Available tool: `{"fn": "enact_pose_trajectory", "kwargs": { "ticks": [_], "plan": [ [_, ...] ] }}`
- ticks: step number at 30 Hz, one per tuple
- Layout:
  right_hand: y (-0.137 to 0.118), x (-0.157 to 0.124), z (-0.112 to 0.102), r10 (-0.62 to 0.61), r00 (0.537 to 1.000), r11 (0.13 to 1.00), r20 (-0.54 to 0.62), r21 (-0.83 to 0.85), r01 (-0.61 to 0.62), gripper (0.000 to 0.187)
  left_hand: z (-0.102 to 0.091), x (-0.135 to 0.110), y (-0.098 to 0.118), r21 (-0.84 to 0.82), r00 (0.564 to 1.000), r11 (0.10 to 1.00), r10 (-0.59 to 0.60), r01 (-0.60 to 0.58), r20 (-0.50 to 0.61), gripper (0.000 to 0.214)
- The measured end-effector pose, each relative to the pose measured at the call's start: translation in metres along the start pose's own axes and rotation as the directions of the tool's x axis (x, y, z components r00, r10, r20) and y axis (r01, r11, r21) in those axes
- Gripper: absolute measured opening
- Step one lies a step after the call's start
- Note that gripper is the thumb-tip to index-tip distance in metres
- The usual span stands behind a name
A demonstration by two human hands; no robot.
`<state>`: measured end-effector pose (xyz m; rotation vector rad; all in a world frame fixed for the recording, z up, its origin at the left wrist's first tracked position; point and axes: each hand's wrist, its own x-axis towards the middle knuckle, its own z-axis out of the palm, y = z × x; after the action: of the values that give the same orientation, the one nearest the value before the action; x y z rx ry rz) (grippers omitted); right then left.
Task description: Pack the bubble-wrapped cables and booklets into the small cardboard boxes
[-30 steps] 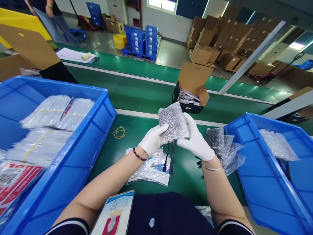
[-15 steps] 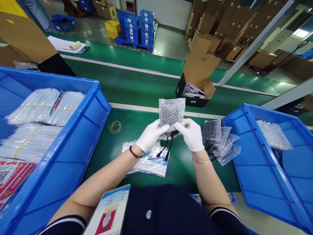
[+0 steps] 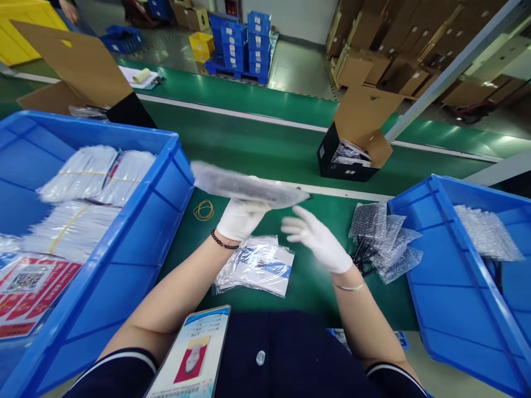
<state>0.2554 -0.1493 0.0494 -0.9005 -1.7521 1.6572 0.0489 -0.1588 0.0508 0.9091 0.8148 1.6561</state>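
Observation:
My left hand [image 3: 243, 218], in a white glove, grips a bubble-wrap pouch [image 3: 240, 185] from below. The pouch is blurred and turned nearly edge-on, with a dark cable tip at its right end. My white-gloved right hand [image 3: 315, 239] is just below that end, its fingers apart and holding nothing. Beneath the hands, clear plastic bags with white and blue printed sheets [image 3: 265, 271] lie on the green table [image 3: 307, 298]. To the right of my right hand lie several bubble-wrap pouches [image 3: 385, 237] with black cables.
A large blue bin [image 3: 136, 243] with banded plastic packets stands left. Another blue bin [image 3: 456, 309] at the right holds bubble-wrap pouches [image 3: 489, 232]. An open black carton [image 3: 348, 166] stands beyond the table's white edge strip. Yellow rubber bands [image 3: 203, 210] lie near the left bin.
The bubble-wrap pouch was upright between both hands. Now my left hand has tilted it over and left, and my right hand has let go. The view has turned slightly left.

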Motion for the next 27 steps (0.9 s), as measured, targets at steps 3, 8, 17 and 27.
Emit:
{"fn": "enact_pose_trajectory", "kwargs": {
  "ticks": [3, 8, 17, 27],
  "plan": [
    [0.002, 0.011, 0.001, -0.174, 0.985, 0.972, 0.000, 0.158, 0.172, 0.109, 0.003, -0.013, 0.002, -0.017, 0.982, 0.996, 0.088, -0.087, 0.168, 0.042],
    [0.009, 0.021, 0.018, -0.312, 0.948, 0.927, -0.059, -0.236, 0.290, 0.108, 0.017, -0.024, -0.014, 0.382, 0.994, 0.918, 0.093, -0.109, 0.062, 0.033],
    [0.025, 0.008, -0.026, -0.236, 0.790, 0.972, -0.565, -0.135, 0.193, 0.069, -0.016, -0.026, -0.030, 0.975, 0.781, 0.080, -0.588, -0.205, 0.212, 0.048],
    [0.065, -0.020, -0.019, 0.188, 0.925, 0.891, -0.330, 0.454, -0.019, 0.058, -0.046, -0.015, -0.010, 0.971, 0.868, 0.234, -0.491, 0.043, 0.080, 0.013]
  ]
}}
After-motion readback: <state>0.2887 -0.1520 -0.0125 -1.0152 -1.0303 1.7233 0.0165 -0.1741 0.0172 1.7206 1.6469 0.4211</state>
